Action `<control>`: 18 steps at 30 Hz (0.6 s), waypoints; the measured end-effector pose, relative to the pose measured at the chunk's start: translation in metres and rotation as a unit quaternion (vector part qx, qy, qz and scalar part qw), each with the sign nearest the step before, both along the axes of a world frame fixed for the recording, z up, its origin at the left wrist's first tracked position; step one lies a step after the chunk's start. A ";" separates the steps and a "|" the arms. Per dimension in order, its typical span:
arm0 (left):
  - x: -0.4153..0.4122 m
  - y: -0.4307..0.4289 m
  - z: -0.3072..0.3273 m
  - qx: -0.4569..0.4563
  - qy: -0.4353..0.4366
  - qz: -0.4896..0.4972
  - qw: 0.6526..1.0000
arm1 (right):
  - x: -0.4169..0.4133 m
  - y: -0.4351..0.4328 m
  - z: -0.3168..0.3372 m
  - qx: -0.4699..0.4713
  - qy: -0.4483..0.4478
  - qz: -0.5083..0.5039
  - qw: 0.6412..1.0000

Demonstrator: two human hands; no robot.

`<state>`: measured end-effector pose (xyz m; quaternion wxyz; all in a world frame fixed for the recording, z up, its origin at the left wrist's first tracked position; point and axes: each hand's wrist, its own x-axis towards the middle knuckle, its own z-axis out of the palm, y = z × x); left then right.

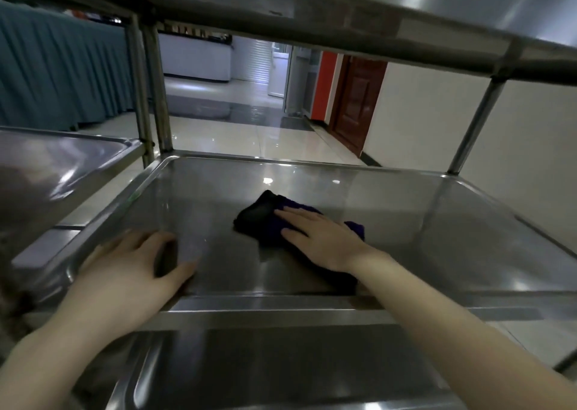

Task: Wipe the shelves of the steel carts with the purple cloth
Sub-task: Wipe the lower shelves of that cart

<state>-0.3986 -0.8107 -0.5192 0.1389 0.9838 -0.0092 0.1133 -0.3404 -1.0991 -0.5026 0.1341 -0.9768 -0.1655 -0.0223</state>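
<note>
Head view is looking in under the top shelf (343,9) of a steel cart, and the person is working on the middle shelf (421,222). The right hand (315,238) is lying flat on the purple cloth (262,216), fingers straight and together, pressing it onto the steel rather than clutching it. The cloth is sitting bunched near the middle of that shelf, a little toward the near side, with its dark folded end sticking out past the fingertips. The left hand (131,269) is resting at the near left corner of the same shelf, thumb spread onto the steel, seemingly bracing. It is blurred, and I cannot tell whether the fingers are curling over the rim or just lying on it. I'd judge the wiping is partway through on this level, since the far strip, the right side and the corners are all lying well apart from the cloth. The next move is calling for long flat sweeps out to the raised rim and into those corners, with even pressure so the bunched cloth is not rolling up under the palm. Beyond that, the bottom shelf (281,372) and the second cart (62,166) just beside on the left are probably waiting their turn.
</note>
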 end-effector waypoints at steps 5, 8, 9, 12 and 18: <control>-0.002 0.000 -0.003 0.009 -0.013 0.003 1.000 | 0.014 -0.121 0.003 0.015 0.011 -0.198 0.980; 0.001 -0.004 -0.002 0.013 -0.003 0.010 1.000 | 0.027 -0.152 0.004 -0.001 0.027 -0.291 0.956; 0.003 -0.006 -0.002 0.017 0.006 0.014 1.000 | 0.032 -0.145 0.003 -0.009 0.028 -0.291 0.956; 0.004 -0.009 -0.002 0.017 0.018 0.022 0.999 | 0.042 -0.084 0.001 -0.035 -0.004 -0.223 0.974; 0.001 -0.009 0.001 -0.038 -0.006 0.023 0.999 | 0.058 0.120 -0.005 -0.043 -0.020 0.004 0.999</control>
